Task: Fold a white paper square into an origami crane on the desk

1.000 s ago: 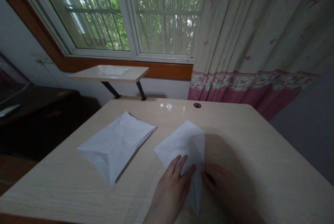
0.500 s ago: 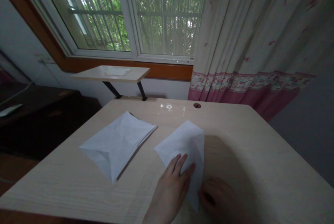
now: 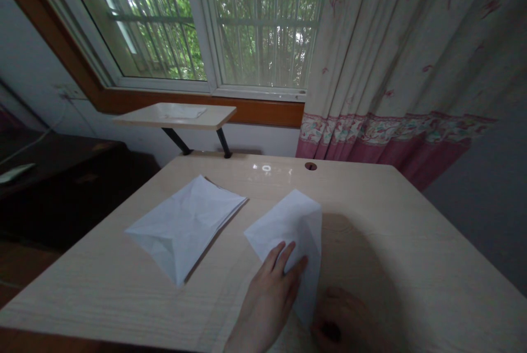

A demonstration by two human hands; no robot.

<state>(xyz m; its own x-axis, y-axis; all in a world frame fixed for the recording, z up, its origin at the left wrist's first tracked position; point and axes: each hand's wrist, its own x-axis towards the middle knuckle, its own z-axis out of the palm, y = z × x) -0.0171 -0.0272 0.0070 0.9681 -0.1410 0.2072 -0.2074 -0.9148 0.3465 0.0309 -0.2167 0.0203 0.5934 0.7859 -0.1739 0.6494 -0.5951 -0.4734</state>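
Note:
A folded sheet of white paper lies on the desk before me, one flap angled along its right side. My left hand rests on its lower part, fingers spread and palm down, pressing it to the surface. In dim shadow, my right hand is curled at the sheet's lower tip, thumb and fingers closed there; the tip itself is covered by them. To the left lies a stack of white paper, its layers showing along the right edge and its lower left corner slightly raised.
The pale wooden desk has a round cable hole near its back edge. A small raised shelf on black legs holds white paper. Behind are a barred window and a floral curtain. Dark furniture stands left.
My right hand has slid down along the right edge of the folded sheet to its lower tip. My left hand and the stack stay put.

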